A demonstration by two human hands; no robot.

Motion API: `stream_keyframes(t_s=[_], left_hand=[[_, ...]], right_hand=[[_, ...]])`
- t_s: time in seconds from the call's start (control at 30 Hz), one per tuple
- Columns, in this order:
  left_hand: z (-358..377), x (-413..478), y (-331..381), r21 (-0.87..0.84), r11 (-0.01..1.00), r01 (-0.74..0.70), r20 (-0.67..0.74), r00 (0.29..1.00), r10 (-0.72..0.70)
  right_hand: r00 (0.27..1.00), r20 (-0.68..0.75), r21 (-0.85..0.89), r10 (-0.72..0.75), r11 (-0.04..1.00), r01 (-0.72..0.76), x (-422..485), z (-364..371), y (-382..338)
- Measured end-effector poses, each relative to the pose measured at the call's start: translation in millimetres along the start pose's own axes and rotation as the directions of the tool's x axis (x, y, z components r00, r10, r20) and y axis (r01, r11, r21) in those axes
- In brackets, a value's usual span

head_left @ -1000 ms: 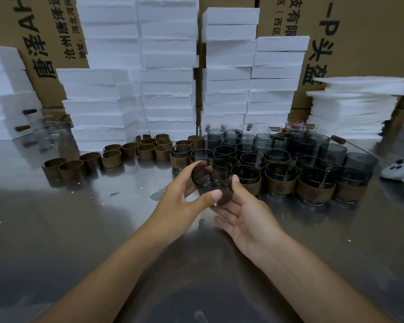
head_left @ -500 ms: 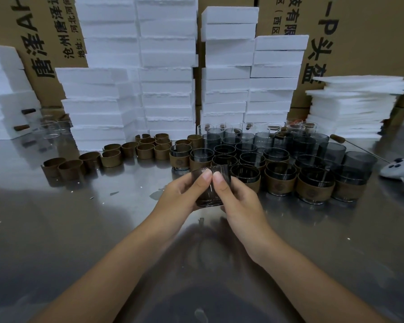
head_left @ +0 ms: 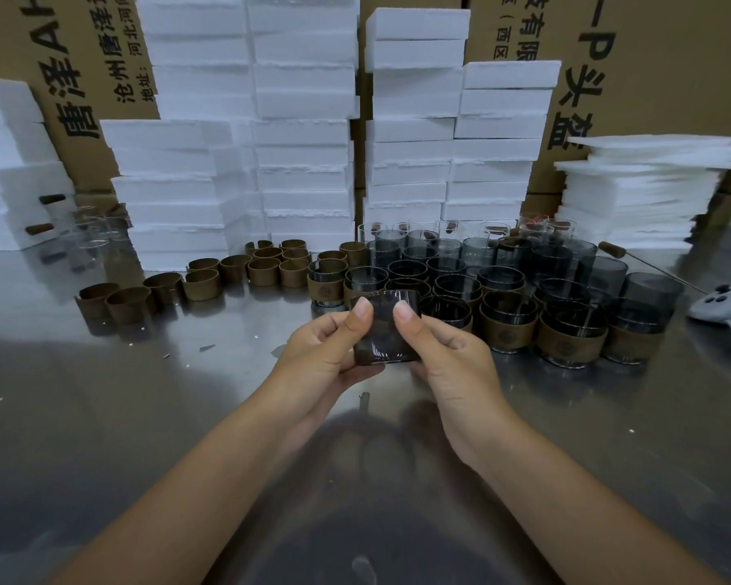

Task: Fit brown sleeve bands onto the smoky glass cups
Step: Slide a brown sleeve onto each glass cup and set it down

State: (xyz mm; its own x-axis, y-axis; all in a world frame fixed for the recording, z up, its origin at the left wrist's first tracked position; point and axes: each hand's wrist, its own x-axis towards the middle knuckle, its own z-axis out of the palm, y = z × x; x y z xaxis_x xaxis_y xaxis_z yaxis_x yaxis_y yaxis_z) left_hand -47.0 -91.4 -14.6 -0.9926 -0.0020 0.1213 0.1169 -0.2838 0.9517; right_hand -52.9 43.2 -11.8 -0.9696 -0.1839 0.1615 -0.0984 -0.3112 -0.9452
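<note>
While both hands meet over the steel table [head_left: 102,394], a single smoky glass cup [head_left: 385,331] sits clamped between them. The left hand [head_left: 321,352] curls round its left wall and the right hand [head_left: 448,356] round its right wall, each thumb pressed on the near face just under the upper edge. The cup is off the table, held in the air just in front of the front row of banded cups [head_left: 509,327].

Its long axis runs up and away from the person, one end toward that cluster and the other toward the wrists. Which end is the mouth I cannot tell, since the glass is dark and the fingers cover its sides. Whether a sleeve is already round it is just as hard to read: the body shows a faint brownish cast but no clear band edge.

The coming move, as I judge it, turns on that axis — a band must slide along it, so the thumbs would push lengthwise, not squeeze across. Both hands are equally near the cup. If a band is still needed, the loose brown bands [head_left: 203,282] lie well off to the left, nearer the left hand, leaving the right to keep the glass. Bare cups [head_left: 444,251] stand behind the banded ones, near the foam blocks [head_left: 304,133].
</note>
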Motion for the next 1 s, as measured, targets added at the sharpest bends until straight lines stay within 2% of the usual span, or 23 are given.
stream_keyframes(t_s=[0.1,0.27,0.37,0.47,0.63,0.8,1.0], left_hand=[[-2.2,0.2,0.8,-0.034,0.999,0.012,0.025,1.000,-0.011],[-2.6,0.9,1.1,-0.021,1.000,0.000,0.085,0.996,0.002],[-2.8,0.7,1.3,-0.001,1.000,0.001,0.108,0.994,-0.001],[-2.9,0.7,1.6,0.048,0.999,0.002,0.124,0.992,-0.008],[-4.7,4.0,-1.2,0.116,0.993,-0.028,0.047,0.999,0.023],[-8.0,5.7,-2.7,0.253,0.958,-0.132,-0.091,0.983,0.159],[-0.9,2.9,-6.0,0.286,0.951,-0.113,-0.013,0.992,0.122]], right_hand=[[0.999,0.048,0.086,0.015,0.996,-0.019,0.2,-1.7,-1.9],[0.998,0.045,0.175,0.045,0.983,-0.052,0.7,-2.7,-3.4],[0.999,0.031,0.100,0.008,0.995,-0.011,1.4,-1.4,-1.8],[0.996,0.082,-0.005,-0.024,1.000,0.024,1.0,2.1,0.7],[0.992,0.117,-0.107,-0.037,0.993,0.049,-0.2,3.3,3.4],[0.997,0.026,-0.110,-0.068,0.991,0.071,-1.0,3.7,0.9],[0.993,-0.078,-0.132,-0.085,0.988,0.075,-0.5,4.7,3.9]])
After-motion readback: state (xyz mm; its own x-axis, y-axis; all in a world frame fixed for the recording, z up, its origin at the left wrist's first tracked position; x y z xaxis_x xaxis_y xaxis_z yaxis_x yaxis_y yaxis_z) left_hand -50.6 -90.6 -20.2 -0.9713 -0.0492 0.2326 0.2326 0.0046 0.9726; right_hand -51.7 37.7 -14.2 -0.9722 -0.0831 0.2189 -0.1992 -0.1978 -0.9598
